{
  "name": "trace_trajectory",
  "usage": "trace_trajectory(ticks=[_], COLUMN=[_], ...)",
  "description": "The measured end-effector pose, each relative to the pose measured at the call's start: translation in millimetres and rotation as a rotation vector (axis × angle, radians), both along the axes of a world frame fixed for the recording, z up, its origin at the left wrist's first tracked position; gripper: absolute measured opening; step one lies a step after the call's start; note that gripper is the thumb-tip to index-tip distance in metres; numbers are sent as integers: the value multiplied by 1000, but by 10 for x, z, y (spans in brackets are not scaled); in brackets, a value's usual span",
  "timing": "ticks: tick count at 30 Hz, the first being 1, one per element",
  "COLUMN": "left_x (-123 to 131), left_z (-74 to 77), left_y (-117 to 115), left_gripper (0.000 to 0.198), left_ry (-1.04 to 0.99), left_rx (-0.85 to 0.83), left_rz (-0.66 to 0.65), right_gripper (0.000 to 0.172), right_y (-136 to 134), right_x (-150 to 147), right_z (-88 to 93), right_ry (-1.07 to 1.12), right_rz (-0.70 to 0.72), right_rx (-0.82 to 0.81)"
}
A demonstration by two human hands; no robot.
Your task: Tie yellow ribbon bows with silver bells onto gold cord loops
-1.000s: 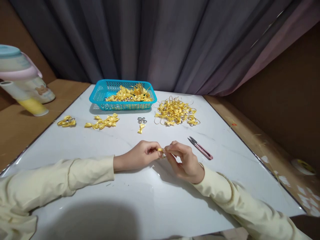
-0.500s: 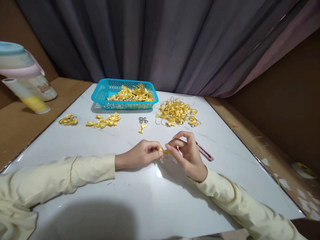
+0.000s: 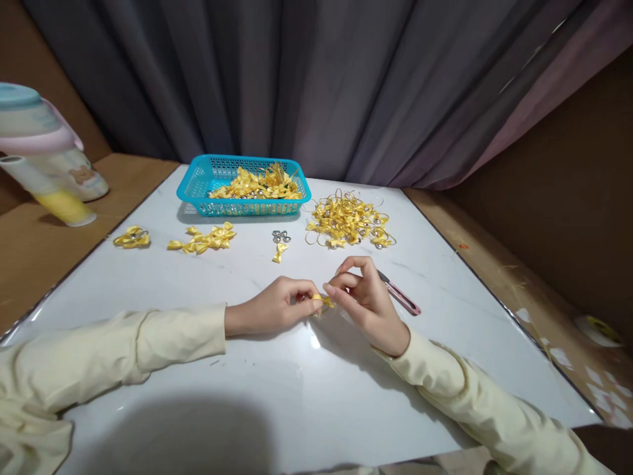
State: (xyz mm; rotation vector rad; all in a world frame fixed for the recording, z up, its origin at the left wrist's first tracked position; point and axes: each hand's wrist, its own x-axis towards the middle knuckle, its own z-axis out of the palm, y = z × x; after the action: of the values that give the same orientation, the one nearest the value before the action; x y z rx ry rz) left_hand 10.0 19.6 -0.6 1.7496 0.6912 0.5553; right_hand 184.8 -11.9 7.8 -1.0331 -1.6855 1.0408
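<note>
- a small yellow bow (image 3: 324, 301) sat at the centre of the frame, just above the white table (image 3: 297, 396), caught between both hands.
- the left hand (image 3: 277, 307) had thumb and forefinger closed on the bow's left end, its other fingers curled under; this probably kept the bow steady.
- the right hand (image 3: 368, 307) pinched the right end with thumb and forefinger, and its remaining fingers were bent and lifted clear.
- both forearms lay on the table, likely as a brace for fine work.
- pink snips (image 3: 400, 298) lay just right of the right hand, within easy reach.
- further up lay a heap of bows (image 3: 349, 221), a loose bow (image 3: 279, 251) and a row of bows (image 3: 202, 241).
- a blue basket (image 3: 195, 185) holding more bows stood at upper centre.
</note>
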Motion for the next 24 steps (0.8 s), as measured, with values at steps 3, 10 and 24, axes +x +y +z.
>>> trace_trajectory(ticks=[3,10,24], left_x=[-2,0,7], left_z=[-4,-7,-5], left_y=[3,17,30], left_gripper=[16,16,16], left_ry=[2,-39,-61], left_rx=[5,-88,-188], left_rz=[4,19,-29], right_gripper=[20,23,27], right_y=[-9,12,62], right_x=[-7,-13,52], right_z=[-10,13,138], right_ry=[-14,-78,-151], right_rz=[22,66,111], right_rx=[-14,-44,57])
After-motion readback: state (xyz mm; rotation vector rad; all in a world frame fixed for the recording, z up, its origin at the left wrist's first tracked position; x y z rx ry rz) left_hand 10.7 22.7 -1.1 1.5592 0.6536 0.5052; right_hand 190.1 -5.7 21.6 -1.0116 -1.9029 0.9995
